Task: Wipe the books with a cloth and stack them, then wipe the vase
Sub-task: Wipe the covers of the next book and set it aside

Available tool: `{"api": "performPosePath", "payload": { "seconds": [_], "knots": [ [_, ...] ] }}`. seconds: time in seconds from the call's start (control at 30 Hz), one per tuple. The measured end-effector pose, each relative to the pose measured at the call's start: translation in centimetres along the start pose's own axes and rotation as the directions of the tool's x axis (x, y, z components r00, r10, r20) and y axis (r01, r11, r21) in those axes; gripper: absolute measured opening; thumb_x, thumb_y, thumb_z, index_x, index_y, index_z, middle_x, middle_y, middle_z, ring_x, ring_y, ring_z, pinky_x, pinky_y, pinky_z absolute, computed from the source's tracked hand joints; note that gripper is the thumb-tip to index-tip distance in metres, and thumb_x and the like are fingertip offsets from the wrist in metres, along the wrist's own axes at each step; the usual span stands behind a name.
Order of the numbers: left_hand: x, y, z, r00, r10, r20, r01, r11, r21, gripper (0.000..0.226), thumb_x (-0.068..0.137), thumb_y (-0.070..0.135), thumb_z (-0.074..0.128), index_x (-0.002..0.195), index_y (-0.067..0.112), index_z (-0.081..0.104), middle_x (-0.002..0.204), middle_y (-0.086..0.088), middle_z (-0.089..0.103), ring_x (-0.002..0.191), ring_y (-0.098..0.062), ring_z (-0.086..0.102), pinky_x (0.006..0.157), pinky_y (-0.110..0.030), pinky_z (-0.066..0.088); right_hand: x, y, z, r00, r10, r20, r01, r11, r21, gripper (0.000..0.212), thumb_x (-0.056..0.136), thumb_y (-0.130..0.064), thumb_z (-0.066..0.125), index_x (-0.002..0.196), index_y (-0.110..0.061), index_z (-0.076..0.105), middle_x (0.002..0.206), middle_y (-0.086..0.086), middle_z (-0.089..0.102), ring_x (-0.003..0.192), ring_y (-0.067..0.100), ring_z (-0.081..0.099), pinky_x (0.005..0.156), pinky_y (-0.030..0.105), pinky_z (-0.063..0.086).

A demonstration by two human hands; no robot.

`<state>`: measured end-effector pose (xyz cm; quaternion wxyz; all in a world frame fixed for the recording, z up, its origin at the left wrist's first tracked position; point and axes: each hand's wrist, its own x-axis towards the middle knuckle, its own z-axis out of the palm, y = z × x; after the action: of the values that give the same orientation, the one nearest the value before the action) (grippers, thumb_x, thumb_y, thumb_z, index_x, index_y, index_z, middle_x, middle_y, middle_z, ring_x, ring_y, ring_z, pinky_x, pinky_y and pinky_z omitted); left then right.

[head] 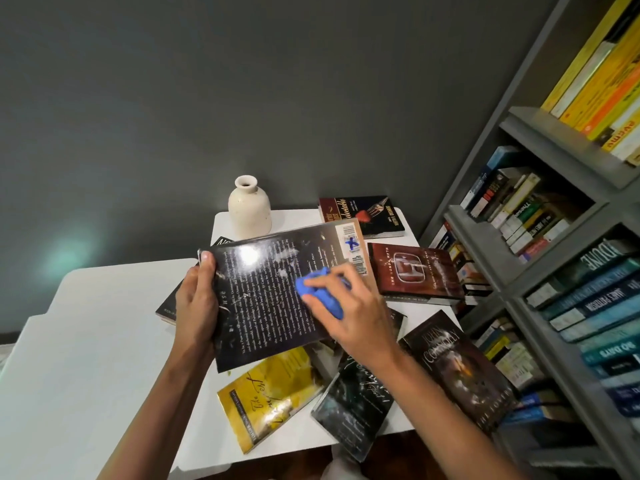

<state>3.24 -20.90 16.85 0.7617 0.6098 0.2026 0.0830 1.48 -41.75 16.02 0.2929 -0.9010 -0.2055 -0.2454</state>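
Note:
A glossy black book (266, 292) is held above the white table (304, 218), back cover up. My left hand (195, 306) grips its left edge, thumb on top. My right hand (349, 306) holds a blue cloth (320, 294) and presses it on the cover's right half. A cream vase (248, 207) stands upright at the table's far edge, behind the book. Several other books lie loose on the table: a yellow one (270, 396), a dark one (356, 400), a brown-black one (457, 372), a red one (414, 271) and a black one (363, 214).
A grey bookshelf (540, 258) packed with books stands close on the right. A second white surface (90, 358) sits lower on the left. A dark grey wall rises behind the table. Another dark book (166, 308) peeks out under the held book at the left.

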Motion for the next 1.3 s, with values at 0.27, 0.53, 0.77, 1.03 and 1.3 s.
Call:
{"api": "performPosePath", "payload": {
  "seconds": [0.27, 0.53, 0.77, 1.03, 1.3],
  "knots": [
    [-0.3, -0.4, 0.4, 0.999, -0.046, -0.025, 0.044, 0.996, -0.077, 0.036, 0.099, 0.044, 0.046, 0.101, 0.011, 0.062, 0.08, -0.004, 0.066, 0.057, -0.006, 0.064, 0.053, -0.021, 0.055, 1.9, 0.0, -0.5, 0.979, 0.125, -0.158, -0.138, 0.988, -0.075, 0.028, 0.09, -0.042, 0.054, 0.097, -0.018, 0.066, 0.098, 0.001, 0.055, 0.067, 0.005, 0.054, 0.049, 0.008, 0.044],
    [-0.7, -0.1, 0.3, 0.999, -0.047, -0.006, 0.047, 0.996, -0.07, 0.034, 0.1, 0.039, 0.046, 0.094, 0.012, 0.065, 0.068, 0.006, 0.072, 0.061, -0.004, 0.067, 0.057, -0.018, 0.055, -0.3, -0.3, -1.4, 0.999, 0.014, -0.036, -0.015, 1.0, -0.018, 0.024, 0.087, -0.038, 0.06, 0.093, -0.017, 0.069, 0.096, 0.0, 0.058, 0.068, 0.011, 0.061, 0.051, 0.021, 0.055],
    [-0.3, 0.9, 0.3, 0.993, -0.121, -0.003, 0.121, 0.992, -0.045, 0.052, 0.097, 0.048, 0.048, 0.116, 0.002, 0.064, 0.097, -0.011, 0.072, 0.083, -0.021, 0.069, 0.075, -0.035, 0.058, 0.1, -3.3, -0.2, 0.999, -0.023, 0.034, 0.022, 1.0, 0.009, 0.02, 0.085, -0.033, 0.065, 0.095, -0.016, 0.07, 0.096, -0.001, 0.059, 0.066, 0.004, 0.056, 0.058, 0.004, 0.045],
    [-0.3, 1.0, -0.1, 0.993, -0.121, 0.008, 0.122, 0.991, -0.06, 0.054, 0.091, 0.056, 0.053, 0.111, 0.008, 0.068, 0.102, -0.015, 0.073, 0.096, -0.032, 0.069, 0.093, -0.054, 0.052, 4.9, 1.0, -3.1, 0.953, 0.27, -0.137, -0.298, 0.914, -0.274, 0.025, 0.094, -0.04, 0.054, 0.099, -0.017, 0.061, 0.102, 0.002, 0.051, 0.061, 0.01, 0.048, 0.048, 0.008, 0.022],
    [0.4, 0.6, 0.0, 0.979, -0.174, 0.102, 0.175, 0.985, -0.001, 0.037, 0.098, 0.041, 0.05, 0.107, 0.01, 0.068, 0.083, -0.003, 0.074, 0.073, -0.016, 0.072, 0.059, -0.023, 0.056, 5.5, -1.9, -0.8, 0.983, -0.035, 0.181, 0.067, 0.982, -0.176, 0.028, 0.094, -0.044, 0.049, 0.104, -0.02, 0.059, 0.101, 0.0, 0.048, 0.064, 0.012, 0.055, 0.046, 0.021, 0.047]
  ]
}}
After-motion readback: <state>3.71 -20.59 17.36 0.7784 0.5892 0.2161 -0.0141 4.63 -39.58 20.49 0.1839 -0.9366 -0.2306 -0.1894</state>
